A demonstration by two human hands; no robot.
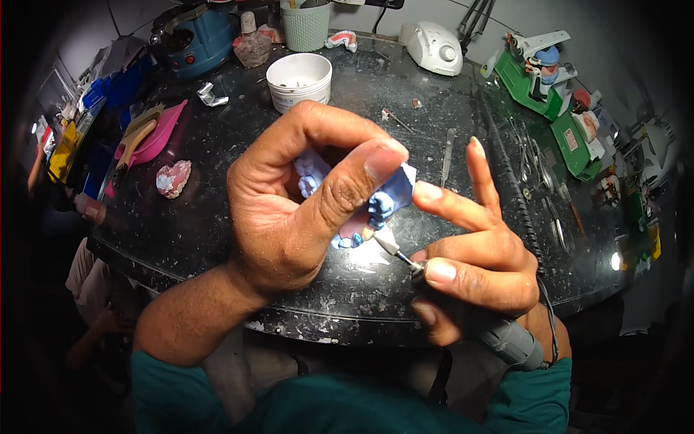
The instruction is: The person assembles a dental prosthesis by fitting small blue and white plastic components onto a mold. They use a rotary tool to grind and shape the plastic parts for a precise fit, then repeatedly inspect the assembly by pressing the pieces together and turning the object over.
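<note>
Fingers (361, 181) around pale-blue dental cast (383, 202), pink gum and teeth.

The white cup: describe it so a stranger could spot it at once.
On the dark speckled bench, look past the left hand toward the far edge. The white cup stands there, in front of a green ribbed basket. It is the only round, open-topped white tub; the other white item nearby is a closed, domed box.

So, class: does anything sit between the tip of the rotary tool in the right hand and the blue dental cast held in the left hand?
Nothing visible does. The tool's bur meets the blue dental cast directly; left hand grips above, right hand below.
</note>
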